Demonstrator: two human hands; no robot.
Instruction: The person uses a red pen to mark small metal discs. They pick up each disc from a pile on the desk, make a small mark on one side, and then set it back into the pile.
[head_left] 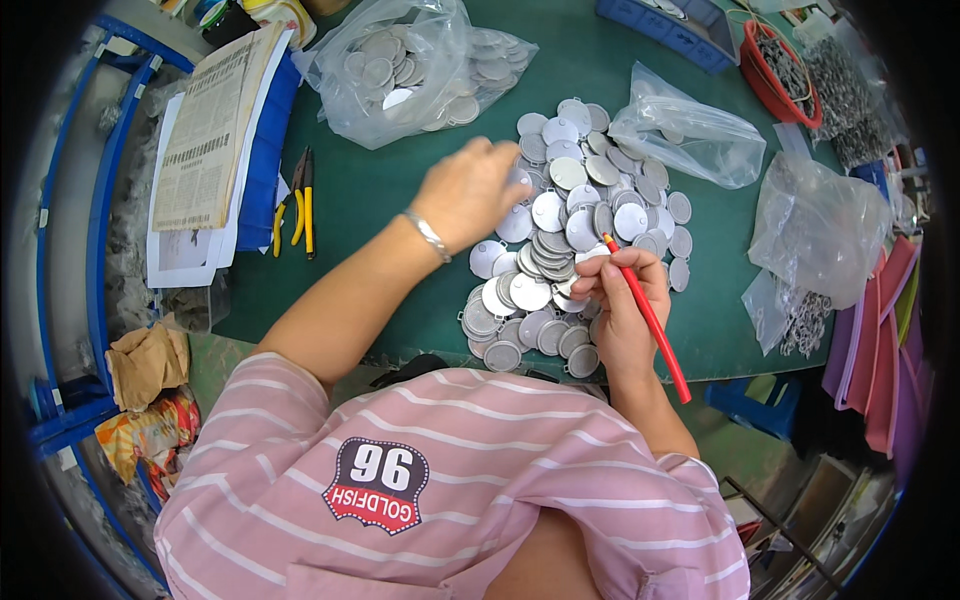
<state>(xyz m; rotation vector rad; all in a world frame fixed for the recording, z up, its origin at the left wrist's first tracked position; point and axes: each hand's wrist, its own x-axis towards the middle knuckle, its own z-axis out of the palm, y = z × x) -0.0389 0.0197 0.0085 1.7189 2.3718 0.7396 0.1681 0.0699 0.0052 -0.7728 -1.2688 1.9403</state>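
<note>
Round grey metal discs (548, 212) with small tabs lie in a large heap on the green table (400, 225), some shiny and some dull. My left hand (466, 192) is at the heap's upper left edge, its fingers curled in beside a disc. What they pinch, if anything, is hidden by the hand. Low on the heap's right side, my right hand (622, 300) grips a red pencil (652, 322). The pencil slants, with its upper end over the discs and its other end toward me.
Behind the heap stands a clear bag of discs (395, 75); an emptier clear bag (690, 135) lies right of it. Yellow-handled pliers (304, 205) lie left, near papers (212, 140) on a blue bin. At right are a red basket (778, 75) and a bag of metal parts (812, 230).
</note>
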